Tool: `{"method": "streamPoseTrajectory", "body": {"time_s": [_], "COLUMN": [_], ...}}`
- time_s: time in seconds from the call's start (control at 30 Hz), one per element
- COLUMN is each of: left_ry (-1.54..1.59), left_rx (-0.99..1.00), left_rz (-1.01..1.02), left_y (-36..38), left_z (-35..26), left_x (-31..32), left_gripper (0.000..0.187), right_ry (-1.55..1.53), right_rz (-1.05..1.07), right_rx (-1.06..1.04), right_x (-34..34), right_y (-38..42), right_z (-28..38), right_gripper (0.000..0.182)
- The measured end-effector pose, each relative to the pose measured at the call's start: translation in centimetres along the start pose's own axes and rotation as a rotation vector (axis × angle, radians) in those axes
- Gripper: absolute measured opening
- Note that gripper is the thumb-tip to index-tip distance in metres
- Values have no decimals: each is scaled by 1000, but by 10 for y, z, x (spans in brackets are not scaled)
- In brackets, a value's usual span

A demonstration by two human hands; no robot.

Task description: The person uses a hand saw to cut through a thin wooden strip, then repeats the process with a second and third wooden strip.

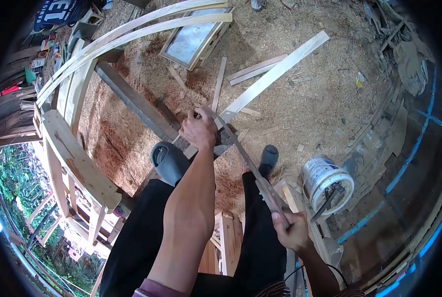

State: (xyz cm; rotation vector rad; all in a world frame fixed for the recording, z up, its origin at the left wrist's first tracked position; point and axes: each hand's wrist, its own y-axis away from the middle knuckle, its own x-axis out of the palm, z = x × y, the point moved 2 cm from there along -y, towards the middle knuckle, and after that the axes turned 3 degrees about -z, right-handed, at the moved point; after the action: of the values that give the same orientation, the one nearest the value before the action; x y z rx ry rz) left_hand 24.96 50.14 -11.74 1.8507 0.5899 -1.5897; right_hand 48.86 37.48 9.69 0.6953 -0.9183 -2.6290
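Note:
My right hand (pixel 295 231) is closed round the near end of a long, narrow grey-brown strip (pixel 245 156), thumb laid along its top. Toward that end the strip grows broader and shows a stepped edge; I cannot tell whether it is a tool or a plain piece of wood. At its far end my left hand (pixel 199 129) is closed, fingers curled at the strip. Just beyond the left hand, a pale flat board (pixel 278 74) slants away to the upper right. A dark beam (pixel 134 104) runs toward the left hand from the upper left.
Sawdust and offcuts cover the floor. A white bucket (pixel 312 171) with tools stands at right, near my slippered foot (pixel 269 159). Long curved timbers (pixel 146 33) arch across the upper left, above a wooden-framed panel (pixel 174 59). A thick timber (pixel 77 156) stands at left.

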Motion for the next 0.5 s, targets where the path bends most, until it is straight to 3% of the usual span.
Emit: {"method": "streamPoseTrajectory", "body": {"time_s": [0.07, 0.17, 0.23, 0.27, 0.37, 0.43, 0.5], "left_ry": [3, 58, 81, 78, 55, 44, 59], "left_rx": [15, 13, -12, -20, -40, -13, -27], "left_rz": [-26, -18, 15, 8, 101, -8, 11], "left_y": [1, 2, -9, -7, 1, 1, 1], "left_z": [6, 5, 2, 2, 0, 0, -2], "left_x": [2, 5, 3, 4, -5, -2, -5], "left_gripper": [36, 38, 41, 40, 40, 40, 40], "right_ry": [-71, -15, -36, -36, -42, -69, -82], "right_rz": [-13, -18, -15, 5, -36, -48, -11], "right_rx": [79, -97, -94, -58, -38, 0, -12], "right_x": [23, 76, 77, 76, 52, 19, -5], "right_y": [-41, -150, -161, -158, -95, -40, -3], "right_z": [-7, 2, 12, 15, 0, 0, -5], "right_gripper": [28, 37, 43, 49, 45, 40, 40]}}
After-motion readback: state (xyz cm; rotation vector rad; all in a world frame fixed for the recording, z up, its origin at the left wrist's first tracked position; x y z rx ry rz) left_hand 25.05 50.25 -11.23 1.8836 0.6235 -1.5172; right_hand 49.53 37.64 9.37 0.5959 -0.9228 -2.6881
